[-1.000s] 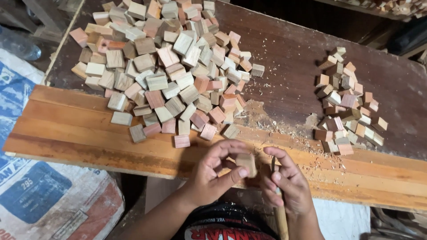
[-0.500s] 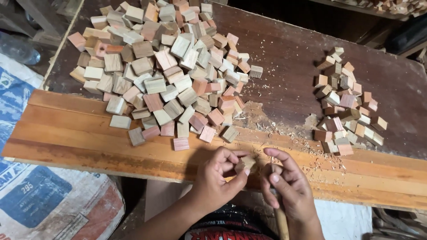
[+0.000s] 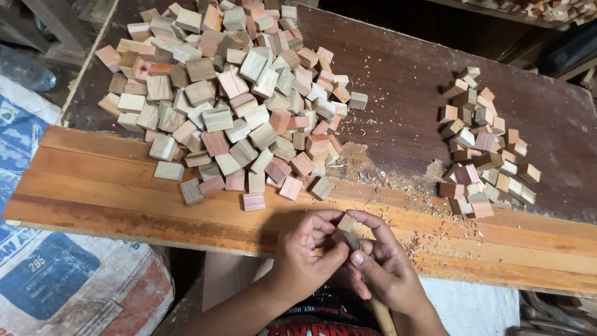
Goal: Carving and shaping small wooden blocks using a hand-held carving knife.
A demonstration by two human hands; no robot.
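Grip: left hand [image 3: 306, 261] and right hand [image 3: 382, 274] are closed together on one small wooden block [image 3: 347, 223], fingertips pinching it from both sides.
Block position: held just above the near edge of the orange plank [image 3: 93, 186], in front of the body.
Right hand extra: a pale wooden handle [image 3: 380, 316] runs down from under the palm; its working end is hidden.
Left of hands: large pile of wooden blocks [image 3: 230, 93].
Right of hands: smaller pile of blocks [image 3: 485, 146].
Surface: dark tabletop [image 3: 404, 81] with shavings [image 3: 398, 177].
Lower left: printed sack [image 3: 56, 280].
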